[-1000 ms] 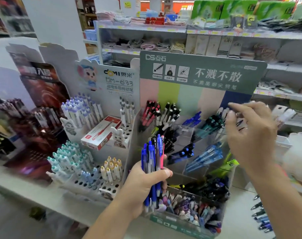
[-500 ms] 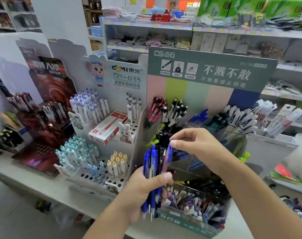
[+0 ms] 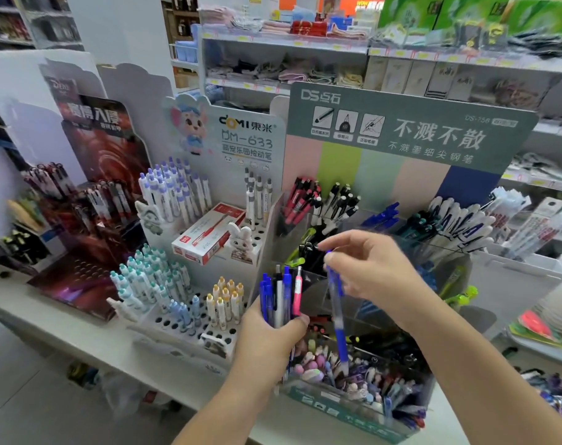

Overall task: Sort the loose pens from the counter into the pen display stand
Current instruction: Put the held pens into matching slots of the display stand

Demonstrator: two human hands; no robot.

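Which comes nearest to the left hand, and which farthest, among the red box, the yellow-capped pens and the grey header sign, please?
From the left hand:
1. Yellow-capped pens, just to its left in the white rack.
2. Red box, higher up on the same rack, to the left.
3. Grey header sign, at the top of the stand, up and right.

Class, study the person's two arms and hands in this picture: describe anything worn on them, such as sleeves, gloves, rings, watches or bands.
Nothing is worn. The left hand and right hand are both bare, without gloves, and no rings show. Both forearms are uncovered as far as the frame shows them: no sleeves, watch, bracelet or wristband appear.
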